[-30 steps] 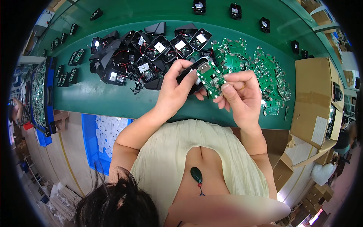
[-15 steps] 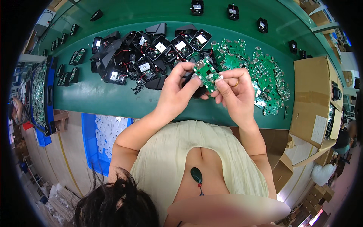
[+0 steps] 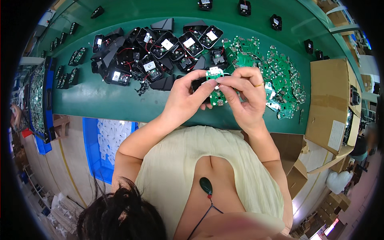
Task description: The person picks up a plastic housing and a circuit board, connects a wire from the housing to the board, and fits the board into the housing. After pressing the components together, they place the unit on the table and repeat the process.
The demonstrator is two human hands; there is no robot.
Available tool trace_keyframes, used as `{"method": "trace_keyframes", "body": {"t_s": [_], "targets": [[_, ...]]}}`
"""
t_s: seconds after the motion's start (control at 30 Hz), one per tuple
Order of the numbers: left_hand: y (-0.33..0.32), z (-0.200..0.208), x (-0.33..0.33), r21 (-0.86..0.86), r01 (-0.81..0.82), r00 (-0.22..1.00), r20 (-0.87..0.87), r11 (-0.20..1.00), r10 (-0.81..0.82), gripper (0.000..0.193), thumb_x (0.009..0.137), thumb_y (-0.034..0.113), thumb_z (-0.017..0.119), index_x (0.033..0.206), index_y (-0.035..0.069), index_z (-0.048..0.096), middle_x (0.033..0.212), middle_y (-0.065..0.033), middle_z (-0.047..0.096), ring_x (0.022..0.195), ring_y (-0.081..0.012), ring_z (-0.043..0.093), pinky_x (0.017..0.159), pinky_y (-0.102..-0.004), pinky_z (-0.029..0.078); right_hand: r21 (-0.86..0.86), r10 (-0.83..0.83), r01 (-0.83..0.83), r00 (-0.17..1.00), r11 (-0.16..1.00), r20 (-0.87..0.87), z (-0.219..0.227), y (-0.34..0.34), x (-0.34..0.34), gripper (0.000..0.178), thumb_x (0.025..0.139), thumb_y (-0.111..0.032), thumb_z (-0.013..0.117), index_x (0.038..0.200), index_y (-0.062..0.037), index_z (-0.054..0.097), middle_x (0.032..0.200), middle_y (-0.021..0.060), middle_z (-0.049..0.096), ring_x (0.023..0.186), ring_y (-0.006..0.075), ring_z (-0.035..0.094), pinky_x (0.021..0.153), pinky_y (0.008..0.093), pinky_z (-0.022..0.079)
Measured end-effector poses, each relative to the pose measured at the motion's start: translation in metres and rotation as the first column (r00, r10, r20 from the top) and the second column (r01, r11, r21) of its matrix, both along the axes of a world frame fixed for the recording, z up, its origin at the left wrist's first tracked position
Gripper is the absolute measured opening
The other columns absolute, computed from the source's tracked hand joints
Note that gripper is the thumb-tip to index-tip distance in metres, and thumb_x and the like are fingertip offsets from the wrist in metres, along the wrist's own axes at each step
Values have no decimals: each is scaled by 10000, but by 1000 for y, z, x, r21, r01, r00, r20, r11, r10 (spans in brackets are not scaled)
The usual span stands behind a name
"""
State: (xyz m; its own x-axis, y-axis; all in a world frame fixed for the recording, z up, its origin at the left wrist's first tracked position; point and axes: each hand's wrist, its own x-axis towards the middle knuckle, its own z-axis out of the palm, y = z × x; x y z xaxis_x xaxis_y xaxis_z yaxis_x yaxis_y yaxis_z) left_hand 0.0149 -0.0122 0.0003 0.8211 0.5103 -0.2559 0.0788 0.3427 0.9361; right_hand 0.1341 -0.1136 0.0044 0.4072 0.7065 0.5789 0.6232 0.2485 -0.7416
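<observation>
A green circuit board (image 3: 216,98) is pinched between my left thumb and fingers, its face turned up. My left hand (image 3: 186,94) also steadies a black plastic housing (image 3: 197,84), partly hidden beneath the board and my fingers. Over the middle of the board, my right hand (image 3: 247,96) has thumb and forefinger pressed together near my left thumb tip. A short white wire end shows beside these fingers, but what they pinch is too small to make out. Beyond my hands lies a pile of black housings (image 3: 164,45) with red wires, and to the right a heap of green circuit boards (image 3: 280,76).
The green workbench (image 3: 104,104) carries more housings along its far and left sides. At the right end stands a cardboard box (image 3: 326,100). A blue bin (image 3: 92,144) of white pieces sits below the front edge, left of me.
The circuit board has turned in my left hand, so a white part now shows at its top. My right fingers have moved from its lower right corner to its middle.
</observation>
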Motion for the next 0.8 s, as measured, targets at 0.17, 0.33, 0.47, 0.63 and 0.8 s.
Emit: {"method": "trace_keyframes", "body": {"t_s": [0.17, 0.33, 0.47, 0.63, 0.8], "targets": [[-2, 6, 4, 187, -67, 996, 65, 980, 56, 241, 842, 75, 531, 1077, 70, 479, 906, -39, 508, 501, -41, 497, 389, -165, 388, -36, 42, -46, 994, 998, -99, 0, 1, 1, 178, 731, 57, 622, 891, -20, 614, 853, 60, 486, 586, 82, 459, 487, 205, 395], [-2, -2, 6, 187, -90, 990, 122, 978, 67, 268, 835, 46, 518, 1095, 86, 462, 938, -47, 477, 519, -40, 493, 385, -162, 393, -31, 38, -42, 994, 999, -100, 0, 9, 5, 166, 734, 35, 625, 887, -28, 608, 859, 70, 512, 576, 82, 453, 465, 206, 386], [1, 0, 5, 119, -62, 990, 132, 991, 46, 265, 835, 43, 518, 1092, 85, 468, 951, -54, 504, 592, -36, 509, 379, -156, 396, -62, 63, -65, 998, 996, -28, 1, 9, 9, 141, 718, 15, 640, 848, -33, 614, 822, 74, 537, 611, 104, 498, 464, 214, 402], [3, 1, 4, 221, -95, 994, 73, 971, 81, 250, 819, 37, 535, 1065, 80, 519, 949, -23, 526, 599, -39, 493, 421, -199, 392, -28, -21, 24, 994, 999, 110, 0, 12, 10, 157, 650, 33, 646, 780, -35, 590, 774, 68, 542, 635, 177, 539, 496, 266, 434], [4, -6, 5, 660, -240, 971, 172, 712, 168, 229, 778, 19, 565, 997, 83, 583, 973, -21, 522, 546, -68, 469, 479, -241, 389, -57, -75, 93, 964, 994, 256, -1, 15, 18, 189, 595, 34, 637, 740, -44, 543, 752, 60, 527, 653, 216, 535, 527, 294, 441]]}}
